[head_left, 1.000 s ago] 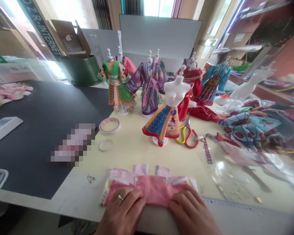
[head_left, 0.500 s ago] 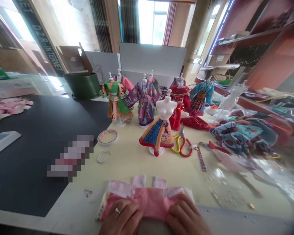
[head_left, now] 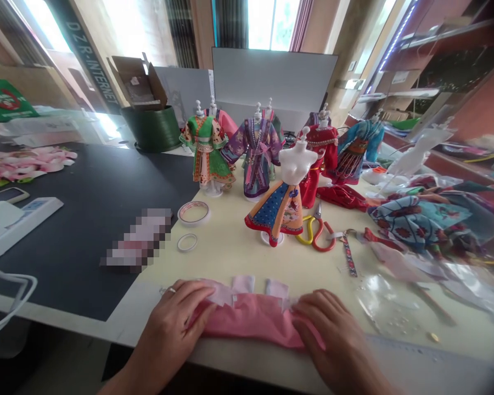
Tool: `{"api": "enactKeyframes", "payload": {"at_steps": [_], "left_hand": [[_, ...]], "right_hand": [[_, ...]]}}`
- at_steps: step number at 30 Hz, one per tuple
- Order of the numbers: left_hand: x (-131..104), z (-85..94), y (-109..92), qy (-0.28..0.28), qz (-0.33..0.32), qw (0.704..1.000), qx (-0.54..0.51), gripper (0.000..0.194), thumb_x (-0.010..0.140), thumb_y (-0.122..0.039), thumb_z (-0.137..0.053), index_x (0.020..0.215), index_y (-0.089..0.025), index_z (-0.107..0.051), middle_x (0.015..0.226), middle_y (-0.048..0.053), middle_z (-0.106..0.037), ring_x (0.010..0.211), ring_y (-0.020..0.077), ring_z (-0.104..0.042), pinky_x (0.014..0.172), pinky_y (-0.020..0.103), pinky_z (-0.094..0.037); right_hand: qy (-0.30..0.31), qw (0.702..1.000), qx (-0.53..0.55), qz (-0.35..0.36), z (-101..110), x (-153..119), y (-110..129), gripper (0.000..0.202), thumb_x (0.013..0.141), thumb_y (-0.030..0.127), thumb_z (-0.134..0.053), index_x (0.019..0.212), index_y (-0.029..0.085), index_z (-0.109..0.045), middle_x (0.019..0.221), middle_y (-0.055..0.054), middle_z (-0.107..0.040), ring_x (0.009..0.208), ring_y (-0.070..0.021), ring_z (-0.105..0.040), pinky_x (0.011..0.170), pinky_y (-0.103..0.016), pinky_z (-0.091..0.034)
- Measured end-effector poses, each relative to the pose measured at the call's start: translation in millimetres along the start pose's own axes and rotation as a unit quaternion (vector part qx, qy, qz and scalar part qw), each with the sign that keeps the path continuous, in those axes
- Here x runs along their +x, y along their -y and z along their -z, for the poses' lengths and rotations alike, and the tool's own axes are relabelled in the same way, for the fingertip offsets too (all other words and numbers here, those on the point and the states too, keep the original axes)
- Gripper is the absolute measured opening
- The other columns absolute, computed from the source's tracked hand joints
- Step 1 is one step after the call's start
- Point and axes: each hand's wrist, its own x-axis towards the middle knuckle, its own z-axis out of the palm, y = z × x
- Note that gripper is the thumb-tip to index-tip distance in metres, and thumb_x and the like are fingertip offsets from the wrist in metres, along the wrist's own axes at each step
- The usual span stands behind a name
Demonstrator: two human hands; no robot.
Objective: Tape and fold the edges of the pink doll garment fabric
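A small pink doll garment (head_left: 251,322) with pale tabs along its far edge lies at the near edge of the cream table. At its left end my left hand (head_left: 175,317), with a ring on one finger, pinches the cloth between thumb and fingers. My right hand (head_left: 333,328) holds the opposite end in the same way, fingers curled over it. Both ends of the garment are partly hidden under the hands. Beyond it stands a white doll bust wearing a blue and orange skirt (head_left: 275,211).
Yellow-and-red-handled scissors (head_left: 324,237) lie right of the bust. A tape roll (head_left: 194,221) and a thin ring (head_left: 187,250) sit to the left. Several dressed doll forms, including one in a green dress (head_left: 211,159), stand behind. Fabric scraps (head_left: 420,219) are heaped at right.
My hands have shifted outward to the garment's two ends, and its pink cloth now looks longer and narrower, with the lower edge visible. The camera view has tilted down and turned left.
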Motion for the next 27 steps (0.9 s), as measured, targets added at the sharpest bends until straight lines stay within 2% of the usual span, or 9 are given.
{"api": "enactKeyframes", "payload": {"at_steps": [4,8,10,13,16,18,22,24,27], "left_hand": [[9,-1.8,-4,0.091,0.032,0.995,-0.024,0.019,0.091,-0.023,-0.052,0.107,-0.020,-0.061,0.102,0.004,-0.066,0.095,0.0190,-0.060,0.084,0.033,-0.051],[11,-6.2,-10,0.141,0.031,0.989,-0.026,0.018,0.091,-0.020,-0.052,0.106,-0.020,-0.061,0.100,0.004,-0.065,0.093,0.0193,-0.059,0.086,0.036,-0.051],[9,-6.8,-9,0.144,0.020,0.989,-0.023,0.018,0.091,-0.023,-0.053,0.107,-0.020,-0.061,0.103,0.005,-0.065,0.096,0.0197,-0.059,0.086,0.036,-0.051],[2,-5.8,-6,0.135,-0.005,0.991,-0.017,0.025,0.090,-0.029,-0.055,0.113,-0.019,-0.059,0.111,0.007,-0.063,0.102,0.0215,-0.057,0.091,0.037,-0.048],[-3,-3.0,-6,0.125,-0.029,0.992,-0.021,0.031,0.089,-0.029,-0.058,0.118,-0.018,-0.056,0.113,0.008,-0.062,0.106,0.0226,-0.055,0.093,0.038,-0.046],[-5,-0.5,-8,0.121,-0.035,0.991,-0.037,0.031,0.088,-0.026,-0.058,0.118,-0.019,-0.055,0.110,0.007,-0.062,0.104,0.0218,-0.054,0.092,0.037,-0.045],[-8,3.5,-14,0.122,-0.031,0.988,-0.085,0.008,0.089,-0.016,-0.054,0.089,-0.019,-0.062,0.087,0.002,-0.058,0.089,0.0175,-0.052,0.094,0.039,-0.040],[-10,4.7,-16,0.134,-0.028,0.985,-0.102,0.018,0.090,-0.013,-0.051,0.076,-0.018,-0.060,0.079,0.001,-0.053,0.084,0.0164,-0.050,0.096,0.042,-0.038],[-15,6.0,-18,0.143,-0.037,0.983,-0.112,0.020,0.091,-0.010,-0.048,0.078,-0.018,-0.061,0.085,0.003,-0.054,0.089,0.0176,-0.049,0.096,0.041,-0.037]], "right_hand": [[0.084,0.994,-0.021,-0.060,-6,24,-4,0.008,0.086,0.019,-0.056,0.090,0.019,-0.063,0.083,-0.005,-0.059,0.075,-0.0201,-0.056,0.068,-0.035,-0.046],[0.120,0.991,-0.009,-0.056,-14,32,-2,0.012,0.080,0.010,-0.057,0.071,0.018,-0.056,0.072,-0.002,-0.056,0.069,-0.0178,-0.054,0.066,-0.033,-0.045],[0.115,0.993,0.024,-0.029,-12,26,2,0.015,0.084,0.009,-0.051,0.074,0.018,-0.054,0.075,-0.003,-0.056,0.071,-0.0168,-0.053,0.067,-0.032,-0.045],[0.089,0.991,0.076,0.059,-3,10,10,0.017,0.089,0.006,-0.044,0.085,0.017,-0.056,0.084,-0.004,-0.058,0.078,-0.0169,-0.053,0.076,-0.035,-0.045],[0.060,0.986,0.042,0.150,3,-5,15,0.020,0.092,0.006,-0.042,0.092,0.016,-0.060,0.090,-0.005,-0.064,0.086,-0.0178,-0.055,0.096,-0.041,-0.038],[0.034,0.982,-0.003,0.188,4,-12,17,0.024,0.095,0.009,-0.039,0.092,0.015,-0.062,0.093,-0.004,-0.068,0.091,-0.0174,-0.058,0.104,-0.040,-0.033],[0.014,0.973,-0.033,0.228,4,-21,21,0.024,0.097,0.011,-0.040,0.092,0.016,-0.063,0.096,-0.002,-0.072,0.093,-0.0158,-0.063,0.106,-0.037,-0.036],[0.008,0.972,-0.034,0.233,2,-25,22,0.028,0.098,0.011,-0.037,0.093,0.017,-0.064,0.096,-0.001,-0.073,0.094,-0.0150,-0.064,0.107,-0.036,-0.036],[-0.030,0.969,-0.036,0.241,-1,-33,22,0.036,0.098,0.008,-0.031,0.092,0.018,-0.065,0.095,0.000,-0.073,0.095,-0.0144,-0.065,0.110,-0.035,-0.033]]}}
